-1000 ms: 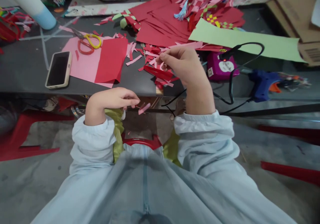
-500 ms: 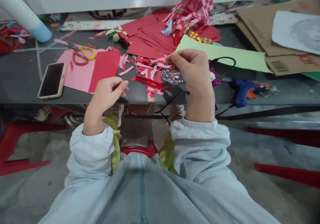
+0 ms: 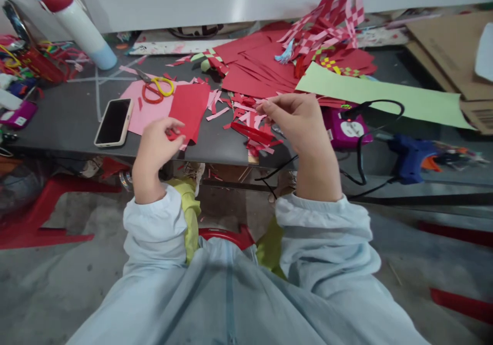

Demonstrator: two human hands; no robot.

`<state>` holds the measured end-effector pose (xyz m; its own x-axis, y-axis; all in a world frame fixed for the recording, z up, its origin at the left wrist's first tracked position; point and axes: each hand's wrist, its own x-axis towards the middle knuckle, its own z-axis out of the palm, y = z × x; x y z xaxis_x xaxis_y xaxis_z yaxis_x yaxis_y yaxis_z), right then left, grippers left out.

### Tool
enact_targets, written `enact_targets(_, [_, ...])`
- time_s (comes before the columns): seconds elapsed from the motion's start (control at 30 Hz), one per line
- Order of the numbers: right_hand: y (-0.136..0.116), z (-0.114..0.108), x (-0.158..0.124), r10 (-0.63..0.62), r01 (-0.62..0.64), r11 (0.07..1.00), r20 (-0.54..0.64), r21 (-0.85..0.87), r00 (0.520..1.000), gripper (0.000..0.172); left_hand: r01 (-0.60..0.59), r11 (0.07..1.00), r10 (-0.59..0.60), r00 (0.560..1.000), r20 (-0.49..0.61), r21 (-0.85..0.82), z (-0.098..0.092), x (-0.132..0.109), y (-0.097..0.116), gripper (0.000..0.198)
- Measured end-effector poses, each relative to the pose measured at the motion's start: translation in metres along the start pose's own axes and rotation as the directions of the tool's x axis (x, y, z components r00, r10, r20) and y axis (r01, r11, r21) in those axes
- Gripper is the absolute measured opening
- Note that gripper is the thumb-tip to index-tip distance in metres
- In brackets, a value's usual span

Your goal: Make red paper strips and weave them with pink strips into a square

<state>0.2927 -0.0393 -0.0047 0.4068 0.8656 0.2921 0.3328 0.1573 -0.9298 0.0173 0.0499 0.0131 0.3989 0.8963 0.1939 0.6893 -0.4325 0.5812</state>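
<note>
My left hand hovers at the table's front edge, over the near side of the red and pink paper sheets. Its thumb and forefinger are apart with nothing between them. Over the right side of a heap of red and pink paper scraps, my right hand pinches thumb and fingers together. Whatever is in that pinch is too small to make out against the scraps. Scissors with orange and yellow handles lie on the pink sheet. Red paper sheets are piled behind the scraps.
A phone lies left of the sheets, with a bottle behind. On the right are a purple box with a black cable, a blue glue gun, a light green sheet and cardboard. Woven paper strips stand at the back.
The view has swung left, so the table things appear farther right, and the bottle and purple box show more fully. My left hand's thumb and forefinger have parted; my right hand keeps its pinch.
</note>
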Motion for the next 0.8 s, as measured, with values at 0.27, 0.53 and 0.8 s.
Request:
enact_targets(0.27, [-0.009,0.019,-0.002,0.003,-0.001,1.0,0.054,-0.03,0.999,0.017,-0.12,0.975,0.112,0.992,0.05,0.185,0.018,0.007,-0.001,0.02])
enact_targets(0.53, [-0.02,0.036,-0.005,0.052,-0.067,0.994,0.168,0.087,0.984,0.015,-0.056,0.998,0.044,0.901,-0.432,-0.015,0.003,0.003,0.007,0.014])
enact_targets(0.8, [-0.031,0.071,-0.016,0.091,-0.259,0.835,0.342,0.486,0.935,0.054,-0.386,0.916,0.314,0.53,-0.787,0.106,0.01,0.001,0.008,0.013])
